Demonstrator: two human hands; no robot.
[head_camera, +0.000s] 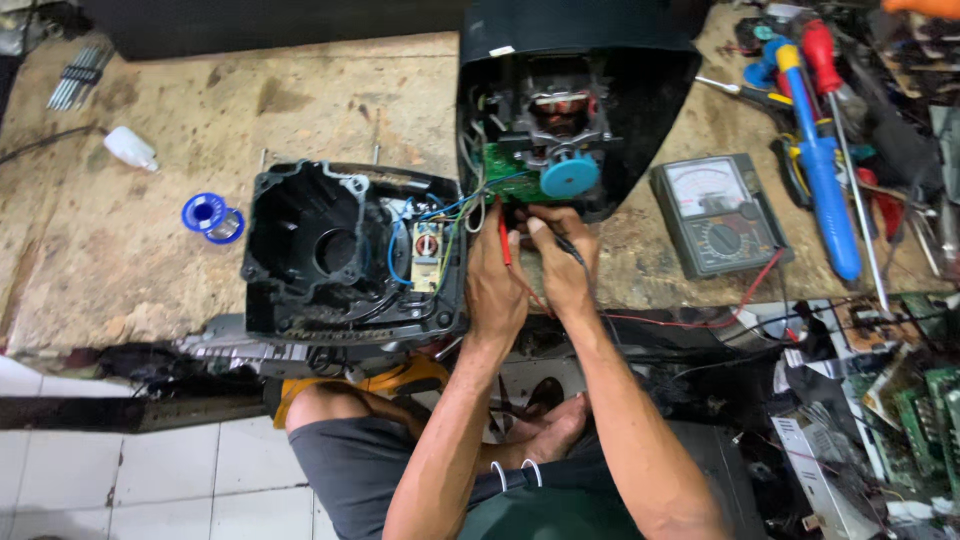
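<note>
Probes: red probe between left-hand fingers, black probe under right-hand fingers.

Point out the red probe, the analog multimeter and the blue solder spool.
red probe (503, 240), head view, on its red shaft.
analog multimeter (718, 214), head view, centre of its face.
blue solder spool (208, 215), head view, on its top flange.

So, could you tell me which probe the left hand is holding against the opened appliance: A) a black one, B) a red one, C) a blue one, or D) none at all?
B: the left hand pinches the red probe upright at the motor housing, while the right hand holds the black probe.
</note>
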